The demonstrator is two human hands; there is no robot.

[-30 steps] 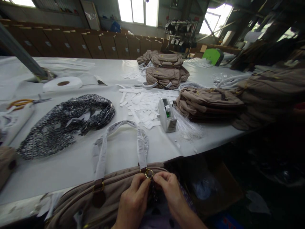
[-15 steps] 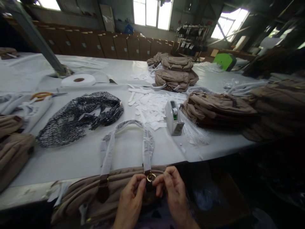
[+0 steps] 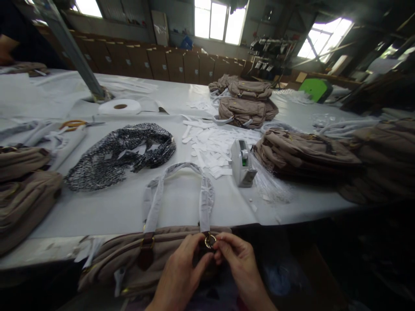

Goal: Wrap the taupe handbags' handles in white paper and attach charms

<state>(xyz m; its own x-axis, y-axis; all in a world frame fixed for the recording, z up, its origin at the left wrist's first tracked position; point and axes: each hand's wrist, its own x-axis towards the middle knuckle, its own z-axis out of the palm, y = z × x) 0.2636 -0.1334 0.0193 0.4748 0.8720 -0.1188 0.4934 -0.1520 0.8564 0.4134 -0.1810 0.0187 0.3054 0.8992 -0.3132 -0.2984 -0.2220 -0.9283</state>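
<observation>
Surface [image 3: 106, 216] spans mid-frame; the bag [image 3: 113, 259] lies along its near edge, lower ctr of frame. Best w/ the bag braced vs. that edge & its handle [image 3: 205, 207] out of the way, prob. so nothing drags. L hand [image 3: 183, 268]: thumb & forefinger apart, forefinger by the ring's L side; it'd do best steadying the ring. R hand [image 3: 241, 263]: fingertips drawn together at the ring's R side, can't tell if clamped on it; small, light moves suit it. Ring [image 3: 206, 242] sits btwn both hands' fingertips, below the handle's R end, lower ctr.
</observation>
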